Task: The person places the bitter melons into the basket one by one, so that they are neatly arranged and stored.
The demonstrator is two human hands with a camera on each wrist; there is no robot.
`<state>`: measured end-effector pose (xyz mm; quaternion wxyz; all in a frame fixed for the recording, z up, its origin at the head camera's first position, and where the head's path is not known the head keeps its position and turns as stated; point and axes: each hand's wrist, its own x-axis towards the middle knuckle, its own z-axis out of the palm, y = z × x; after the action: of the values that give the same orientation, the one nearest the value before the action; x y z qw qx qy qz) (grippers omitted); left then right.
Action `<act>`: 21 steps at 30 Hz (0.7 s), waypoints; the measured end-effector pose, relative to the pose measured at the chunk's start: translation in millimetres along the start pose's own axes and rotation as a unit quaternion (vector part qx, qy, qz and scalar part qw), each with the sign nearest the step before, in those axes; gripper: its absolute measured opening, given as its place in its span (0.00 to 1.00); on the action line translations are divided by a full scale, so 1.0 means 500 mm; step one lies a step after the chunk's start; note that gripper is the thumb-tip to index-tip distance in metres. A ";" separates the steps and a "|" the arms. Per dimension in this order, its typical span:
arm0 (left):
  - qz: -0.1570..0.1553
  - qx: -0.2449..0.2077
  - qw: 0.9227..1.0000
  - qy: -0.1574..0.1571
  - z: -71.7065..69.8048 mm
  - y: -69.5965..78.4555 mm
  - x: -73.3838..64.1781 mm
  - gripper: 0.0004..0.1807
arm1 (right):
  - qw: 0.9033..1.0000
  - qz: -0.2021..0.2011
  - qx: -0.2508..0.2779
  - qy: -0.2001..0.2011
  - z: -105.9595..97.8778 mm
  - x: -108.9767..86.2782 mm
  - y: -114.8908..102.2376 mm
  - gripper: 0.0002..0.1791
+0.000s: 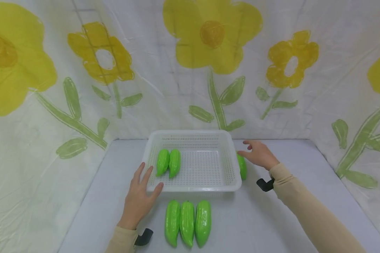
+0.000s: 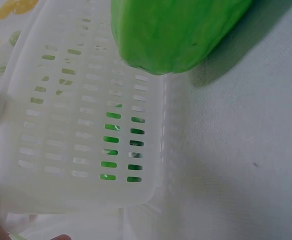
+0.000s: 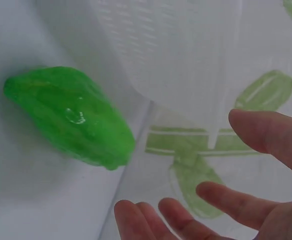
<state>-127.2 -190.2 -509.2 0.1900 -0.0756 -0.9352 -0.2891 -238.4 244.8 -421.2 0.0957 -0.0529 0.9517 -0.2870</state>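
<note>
A white perforated plastic basket [image 1: 196,188] stands on the table, with two green bitter gourds [image 1: 175,162] lying inside at its left. My left hand [image 1: 139,200] is at the basket's front left corner, fingers extended, thumb near the front rim. Beyond the basket's right wall, my right hand [image 1: 260,154] hovers with fingers apart and nothing in them. Close below it, one bitter gourd [image 1: 242,167] lies on the table, partly hidden by the basket; the right wrist view shows this gourd [image 3: 76,120] apart from the fingers. Three more bitter gourds [image 1: 187,223] lie side by side in front of the basket.
The table [image 1: 288,218] has a pale cover. Behind it and at both sides hangs a white curtain [image 1: 158,102] printed with yellow flowers. Each wrist carries a black strap-like mount, the right mount [image 1: 265,184] near the sleeve cuff.
</note>
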 end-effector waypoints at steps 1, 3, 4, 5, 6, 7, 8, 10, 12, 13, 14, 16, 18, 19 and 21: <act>0.002 0.000 1.000 0.002 0.000 0.000 0.000 0.41 | 1.000 0.001 0.000 0.000 0.005 0.002 0.005 0.39; 0.005 0.000 1.000 0.005 0.000 0.000 0.000 0.41 | 1.000 0.006 0.003 -0.006 0.015 0.008 0.015 0.39; 0.006 0.001 1.000 0.006 0.000 0.000 0.000 0.41 | 1.000 0.007 0.005 -0.010 0.020 0.011 0.019 0.39; 0.005 0.000 1.000 0.006 0.001 0.000 0.000 0.41 | 1.000 0.008 0.008 -0.015 0.024 0.015 0.023 0.40; 0.005 0.000 1.000 0.005 0.001 0.000 0.000 0.41 | 1.000 0.009 0.013 -0.020 0.029 0.018 0.026 0.41; 0.004 -0.001 1.000 0.005 0.001 0.000 0.000 0.41 | 0.999 0.009 0.018 -0.026 0.034 0.020 0.029 0.41; 0.002 -0.002 1.000 0.003 0.001 0.000 0.000 0.41 | 0.999 0.010 0.024 -0.031 0.038 0.023 0.032 0.42; -0.001 -0.004 1.000 0.000 0.001 0.000 0.000 0.41 | 0.999 0.007 0.031 -0.038 0.046 0.027 0.035 0.42; -0.002 -0.005 1.000 -0.002 0.000 0.001 0.000 0.41 | 0.999 0.006 0.034 -0.040 0.055 0.031 0.038 0.42; -0.003 -0.006 1.000 -0.002 0.000 0.001 0.000 0.41 | 0.999 0.005 0.034 -0.041 0.059 0.034 0.039 0.42; -0.004 -0.007 1.000 -0.003 0.000 0.001 0.000 0.41 | 0.999 0.005 0.033 -0.042 0.063 0.035 0.040 0.42; -0.005 -0.009 1.000 -0.004 0.000 0.001 0.000 0.40 | 0.998 0.010 0.031 -0.044 0.073 0.040 0.043 0.43; -0.006 -0.010 1.000 -0.003 -0.001 0.002 0.000 0.40 | 0.998 0.014 0.035 -0.047 0.082 0.044 0.045 0.45; -0.006 -0.011 1.000 -0.004 -0.001 0.002 0.000 0.40 | 0.998 0.017 0.037 -0.048 0.086 0.046 0.047 0.46; -0.006 -0.011 1.000 -0.004 -0.002 0.002 0.000 0.40 | 0.998 0.022 0.041 -0.047 0.091 0.048 0.048 0.46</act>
<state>-126.7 -189.7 -507.9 0.1841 -0.0733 -0.9331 -0.3001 -253.4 236.5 -475.5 0.1489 -0.0418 0.9345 -0.3205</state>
